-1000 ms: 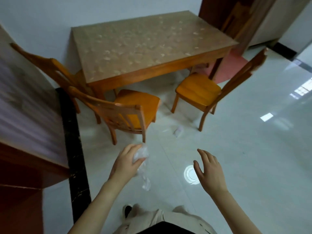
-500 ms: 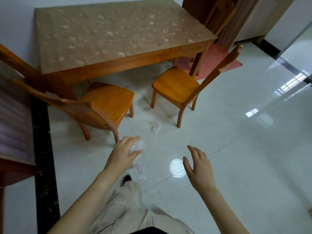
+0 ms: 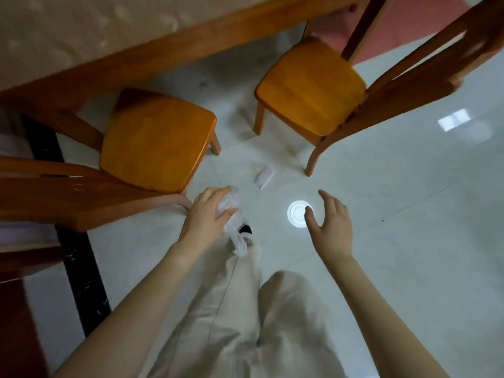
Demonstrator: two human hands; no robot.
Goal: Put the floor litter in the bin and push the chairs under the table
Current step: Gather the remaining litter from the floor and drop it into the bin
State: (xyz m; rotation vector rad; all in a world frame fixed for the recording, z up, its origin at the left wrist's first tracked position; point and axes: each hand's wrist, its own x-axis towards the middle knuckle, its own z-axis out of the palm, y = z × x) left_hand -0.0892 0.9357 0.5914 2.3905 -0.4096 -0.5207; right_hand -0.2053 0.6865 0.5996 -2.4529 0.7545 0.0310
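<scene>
Head view: paper scrap (image 3: 264,177) lies between two chairs (image 3: 152,140) (image 3: 313,83).

There are two orange wooden chairs, one on the left (image 3: 155,140) and one on the right (image 3: 311,83). There is one long wooden table with a pale patterned top (image 3: 90,36). One small white scrap of paper (image 3: 264,177) lies on the floor. One crinkly clear plastic wrapper (image 3: 231,214) is held up. There are two bare hands, a left hand (image 3: 207,219) and a right hand (image 3: 331,227).
</scene>
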